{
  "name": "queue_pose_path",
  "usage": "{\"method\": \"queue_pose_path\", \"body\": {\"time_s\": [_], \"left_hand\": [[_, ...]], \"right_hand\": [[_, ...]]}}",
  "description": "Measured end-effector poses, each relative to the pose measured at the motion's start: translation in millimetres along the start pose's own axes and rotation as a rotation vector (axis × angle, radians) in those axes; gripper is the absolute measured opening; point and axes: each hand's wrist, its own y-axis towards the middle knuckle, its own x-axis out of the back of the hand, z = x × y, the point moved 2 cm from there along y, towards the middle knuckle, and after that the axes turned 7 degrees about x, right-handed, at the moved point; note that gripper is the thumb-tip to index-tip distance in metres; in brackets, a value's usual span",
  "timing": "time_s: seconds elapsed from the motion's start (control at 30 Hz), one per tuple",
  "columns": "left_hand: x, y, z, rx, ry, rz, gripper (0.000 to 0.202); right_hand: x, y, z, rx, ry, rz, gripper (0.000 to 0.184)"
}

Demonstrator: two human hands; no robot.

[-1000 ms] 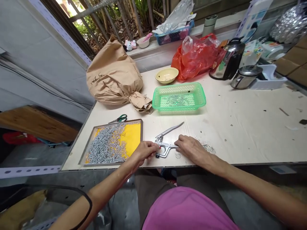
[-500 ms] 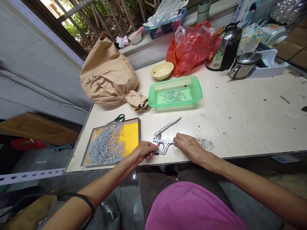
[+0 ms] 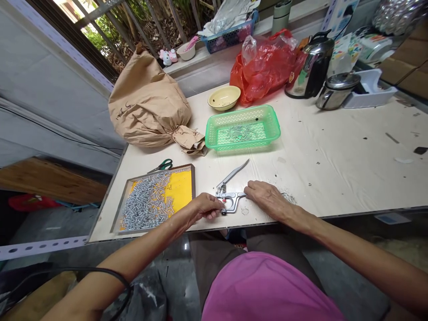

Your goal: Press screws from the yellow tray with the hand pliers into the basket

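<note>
Snap fastener pliers lie near the table's front edge, their upper handle raised away from the lower one. My right hand is closed around the end of the lower handle. At the jaw, my left hand has its fingers pinched together; whatever they hold is too small or too hidden to name. Left of that hand sits a shallow tray with a yellow bottom, heaped with small silvery metal pieces. More such pieces are scattered in a green plastic basket behind the pliers.
Green-handled scissors lie behind the tray. A tied brown paper sack, a yellow bowl and a red plastic bag stand at the back. Farther right are a kettle, a metal cup and a white holder.
The view has shifted slightly. My left hand and the pliers have moved a little rightward relative to the tray; the upper handle stays raised and my right hand keeps hold of the lower one.
</note>
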Motion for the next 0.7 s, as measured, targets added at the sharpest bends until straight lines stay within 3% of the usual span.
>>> {"method": "queue_pose_path", "body": {"time_s": [0.2,0.33,0.43,0.63,0.7], "left_hand": [[-2.7,-5.4,-1.2,-0.024,0.000,-0.039,0.032],[-2.7,-2.2,-0.7,0.068,-0.001,0.010,0.031],[-4.3,-0.1,0.0,0.135,-0.005,0.043,0.031],[-8.5,-0.9,4.0,0.110,-0.089,0.012,0.030],[-9.0,-0.7,5.5,0.105,-0.092,0.012,0.029]], "right_hand": [[0.2,-1.7,0.0,0.039,-0.003,-0.052,0.015],[-1.8,-2.5,-1.1,0.060,-0.025,-0.065,0.015],[-0.9,-2.7,-1.3,0.081,-0.019,-0.051,0.016],[12.0,-0.6,-1.1,0.007,0.028,0.028,0.010],[19.7,4.8,-5.5,-0.023,0.034,0.005,0.025]]}}
